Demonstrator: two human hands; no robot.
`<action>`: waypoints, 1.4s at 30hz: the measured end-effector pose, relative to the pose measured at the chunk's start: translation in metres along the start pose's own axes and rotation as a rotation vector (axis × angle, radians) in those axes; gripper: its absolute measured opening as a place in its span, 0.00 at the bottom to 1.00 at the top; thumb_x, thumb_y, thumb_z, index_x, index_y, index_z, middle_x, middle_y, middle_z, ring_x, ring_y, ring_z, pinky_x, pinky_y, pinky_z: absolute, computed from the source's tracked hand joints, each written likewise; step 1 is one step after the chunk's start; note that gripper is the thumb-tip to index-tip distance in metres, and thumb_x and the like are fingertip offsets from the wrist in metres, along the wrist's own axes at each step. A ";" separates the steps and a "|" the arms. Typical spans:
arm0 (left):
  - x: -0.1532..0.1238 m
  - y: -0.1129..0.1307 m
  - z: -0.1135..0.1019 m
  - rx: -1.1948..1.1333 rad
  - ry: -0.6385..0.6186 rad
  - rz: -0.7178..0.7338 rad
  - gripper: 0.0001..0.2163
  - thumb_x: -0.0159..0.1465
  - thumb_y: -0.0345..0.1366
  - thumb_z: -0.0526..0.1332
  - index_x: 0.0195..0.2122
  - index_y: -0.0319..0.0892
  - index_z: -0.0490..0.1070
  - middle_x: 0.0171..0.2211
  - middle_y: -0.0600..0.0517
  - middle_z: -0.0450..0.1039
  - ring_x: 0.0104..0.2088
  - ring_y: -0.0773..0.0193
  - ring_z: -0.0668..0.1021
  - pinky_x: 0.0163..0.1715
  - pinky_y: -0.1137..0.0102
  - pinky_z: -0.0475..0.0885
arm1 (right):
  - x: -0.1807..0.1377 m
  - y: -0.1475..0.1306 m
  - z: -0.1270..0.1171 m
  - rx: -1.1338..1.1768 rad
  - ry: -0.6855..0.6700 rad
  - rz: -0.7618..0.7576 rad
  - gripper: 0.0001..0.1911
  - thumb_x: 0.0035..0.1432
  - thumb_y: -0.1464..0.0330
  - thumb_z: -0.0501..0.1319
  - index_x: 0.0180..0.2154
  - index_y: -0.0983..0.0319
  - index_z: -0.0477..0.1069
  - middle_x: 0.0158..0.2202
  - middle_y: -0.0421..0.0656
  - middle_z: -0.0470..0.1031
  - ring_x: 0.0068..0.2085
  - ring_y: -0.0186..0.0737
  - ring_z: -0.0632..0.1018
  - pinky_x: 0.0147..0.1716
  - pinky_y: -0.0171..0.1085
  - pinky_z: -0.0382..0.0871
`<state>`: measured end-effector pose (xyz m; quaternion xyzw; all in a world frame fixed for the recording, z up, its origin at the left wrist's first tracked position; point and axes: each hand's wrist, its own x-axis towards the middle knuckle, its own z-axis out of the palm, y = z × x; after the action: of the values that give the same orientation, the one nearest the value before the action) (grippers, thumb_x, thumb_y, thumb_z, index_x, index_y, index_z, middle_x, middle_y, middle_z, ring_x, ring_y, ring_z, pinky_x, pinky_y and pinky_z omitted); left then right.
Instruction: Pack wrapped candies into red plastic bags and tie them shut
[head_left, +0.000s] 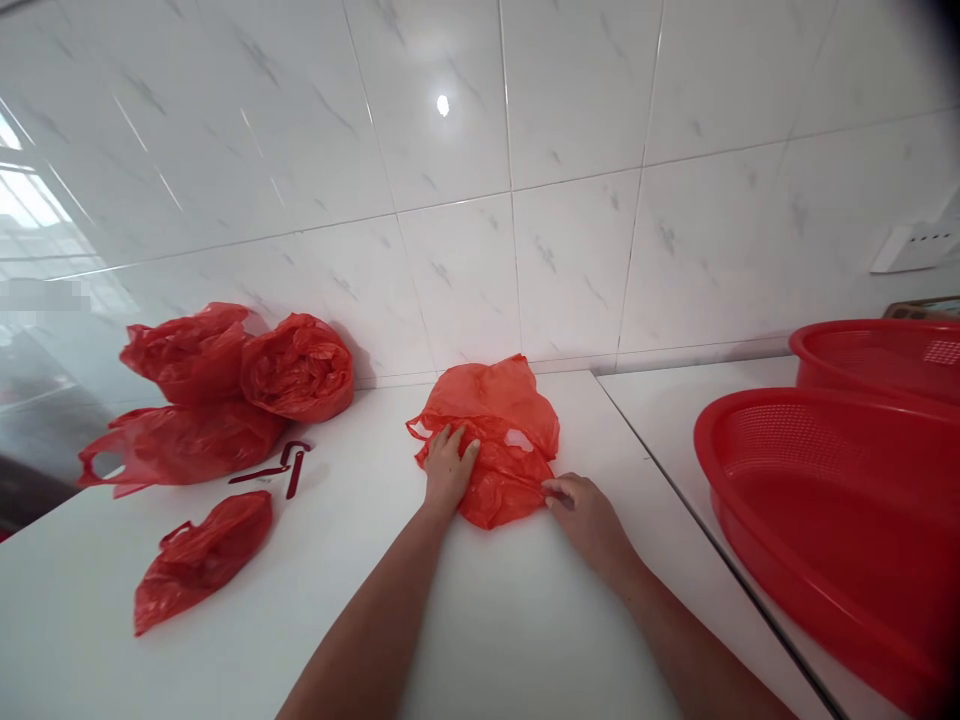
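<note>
A crumpled red plastic bag (495, 395) lies spread on the white table in front of me, with its handle holes showing. My left hand (448, 468) rests flat on the bag's left side, fingers stretched out over the film. At the bag's lower right edge, my right hand (583, 515) pinches the film between thumb and fingertips. The bag's near end bulges a little between the two hands.
Several bundled red plastic bags (298, 368) are heaped at the left by the tiled wall. Dark red strips (295, 474) and a folded red bag (204, 555) lie nearer. Red plastic baskets (750, 480) stand at the right, past a seam in the tabletop.
</note>
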<state>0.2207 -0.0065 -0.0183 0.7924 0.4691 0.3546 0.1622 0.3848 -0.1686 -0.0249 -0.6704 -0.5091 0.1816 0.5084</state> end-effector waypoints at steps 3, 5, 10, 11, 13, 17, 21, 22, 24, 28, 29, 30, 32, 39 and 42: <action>-0.013 -0.001 -0.003 0.198 -0.003 -0.030 0.24 0.61 0.48 0.54 0.57 0.46 0.63 0.63 0.45 0.54 0.63 0.50 0.53 0.58 0.51 0.47 | -0.013 -0.007 -0.003 -0.080 -0.011 0.004 0.13 0.54 0.70 0.54 0.37 0.59 0.75 0.39 0.43 0.75 0.44 0.42 0.73 0.46 0.41 0.65; -0.027 0.000 -0.009 0.339 -0.025 -0.038 0.24 0.61 0.48 0.53 0.57 0.47 0.62 0.63 0.46 0.53 0.62 0.51 0.54 0.57 0.51 0.49 | -0.024 -0.009 -0.005 -0.139 -0.009 -0.015 0.14 0.55 0.70 0.52 0.38 0.60 0.75 0.39 0.43 0.75 0.44 0.41 0.73 0.47 0.40 0.65; -0.062 -0.003 -0.033 0.437 -0.041 -0.106 0.27 0.60 0.50 0.52 0.58 0.45 0.60 0.63 0.43 0.53 0.58 0.48 0.60 0.52 0.52 0.57 | -0.060 -0.004 -0.016 -0.261 -0.011 -0.082 0.18 0.57 0.71 0.50 0.46 0.64 0.72 0.46 0.46 0.73 0.48 0.41 0.71 0.51 0.40 0.64; -0.069 -0.004 -0.039 0.439 -0.043 -0.117 0.27 0.60 0.51 0.52 0.59 0.45 0.59 0.63 0.42 0.52 0.57 0.48 0.61 0.51 0.53 0.58 | -0.066 -0.001 -0.019 -0.283 -0.013 -0.096 0.19 0.56 0.72 0.50 0.47 0.64 0.71 0.47 0.46 0.73 0.49 0.41 0.71 0.52 0.41 0.63; -0.082 -0.007 -0.049 0.433 -0.052 -0.131 0.28 0.60 0.52 0.52 0.59 0.45 0.59 0.62 0.42 0.54 0.57 0.47 0.61 0.51 0.53 0.57 | -0.078 0.005 -0.025 -0.329 -0.007 -0.115 0.20 0.56 0.72 0.50 0.49 0.66 0.70 0.49 0.48 0.72 0.50 0.42 0.70 0.53 0.43 0.62; -0.112 -0.010 -0.068 0.401 -0.101 -0.121 0.26 0.60 0.53 0.50 0.57 0.47 0.61 0.60 0.44 0.58 0.57 0.48 0.61 0.52 0.52 0.54 | -0.094 0.011 -0.037 -0.398 0.029 -0.107 0.20 0.56 0.71 0.51 0.49 0.67 0.70 0.49 0.48 0.71 0.50 0.43 0.70 0.53 0.43 0.63; -0.143 -0.010 -0.086 0.390 -0.118 -0.066 0.25 0.60 0.52 0.51 0.55 0.46 0.62 0.60 0.43 0.58 0.58 0.48 0.60 0.53 0.50 0.51 | -0.100 0.009 -0.040 -0.477 0.041 -0.123 0.21 0.56 0.70 0.51 0.50 0.68 0.69 0.49 0.49 0.71 0.50 0.44 0.70 0.52 0.42 0.64; -0.149 -0.010 -0.090 0.382 -0.114 -0.051 0.25 0.60 0.51 0.52 0.55 0.46 0.63 0.59 0.43 0.59 0.58 0.49 0.60 0.53 0.50 0.52 | -0.100 0.009 -0.039 -0.494 0.043 -0.128 0.21 0.56 0.70 0.51 0.50 0.68 0.69 0.50 0.50 0.71 0.50 0.45 0.70 0.52 0.43 0.63; -0.161 -0.010 -0.097 0.349 -0.098 -0.028 0.22 0.59 0.49 0.55 0.52 0.44 0.65 0.58 0.43 0.61 0.57 0.49 0.61 0.53 0.52 0.52 | -0.100 0.008 -0.037 -0.517 0.048 -0.138 0.22 0.55 0.71 0.51 0.51 0.69 0.69 0.50 0.50 0.70 0.50 0.46 0.70 0.52 0.44 0.63; -0.176 -0.007 -0.106 0.261 -0.072 0.007 0.16 0.55 0.45 0.60 0.42 0.43 0.68 0.49 0.45 0.70 0.51 0.52 0.68 0.51 0.59 0.56 | -0.101 0.005 -0.034 -0.557 0.058 -0.169 0.23 0.55 0.72 0.50 0.52 0.67 0.67 0.51 0.51 0.68 0.51 0.46 0.69 0.52 0.43 0.62; -0.178 -0.006 -0.108 0.224 -0.068 0.016 0.15 0.54 0.46 0.61 0.39 0.43 0.68 0.45 0.46 0.71 0.49 0.53 0.69 0.49 0.60 0.58 | -0.102 0.004 -0.034 -0.563 0.060 -0.175 0.24 0.55 0.71 0.50 0.53 0.67 0.66 0.52 0.51 0.67 0.51 0.45 0.69 0.52 0.42 0.63; -0.180 -0.006 -0.110 0.164 -0.061 0.017 0.14 0.53 0.47 0.61 0.35 0.43 0.68 0.41 0.48 0.73 0.46 0.53 0.71 0.48 0.60 0.59 | -0.103 0.003 -0.034 -0.561 0.064 -0.179 0.24 0.55 0.71 0.50 0.54 0.67 0.64 0.52 0.51 0.66 0.52 0.45 0.69 0.51 0.42 0.63; -0.182 -0.006 -0.113 0.005 -0.031 -0.007 0.14 0.55 0.49 0.59 0.30 0.43 0.68 0.35 0.50 0.73 0.40 0.56 0.73 0.45 0.63 0.61 | -0.105 0.000 -0.035 -0.524 0.074 -0.173 0.25 0.56 0.68 0.50 0.56 0.65 0.61 0.52 0.50 0.65 0.52 0.44 0.69 0.50 0.41 0.64; -0.171 -0.022 -0.113 -0.238 0.104 -0.223 0.17 0.63 0.49 0.46 0.30 0.44 0.66 0.28 0.53 0.71 0.30 0.62 0.73 0.31 0.69 0.65 | -0.103 -0.010 -0.041 -0.177 0.084 0.058 0.24 0.60 0.60 0.45 0.53 0.61 0.64 0.55 0.46 0.66 0.55 0.41 0.67 0.54 0.40 0.60; -0.159 -0.025 -0.107 -0.281 0.104 -0.259 0.12 0.60 0.47 0.52 0.32 0.45 0.67 0.33 0.53 0.73 0.35 0.62 0.75 0.35 0.70 0.66 | -0.097 -0.011 -0.043 -0.155 0.106 0.122 0.24 0.59 0.55 0.46 0.50 0.60 0.66 0.53 0.46 0.68 0.54 0.43 0.68 0.53 0.40 0.60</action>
<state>0.0799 -0.1386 -0.0234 0.6754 0.5209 0.4334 0.2911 0.3720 -0.2746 -0.0238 -0.7461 -0.4523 0.1368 0.4691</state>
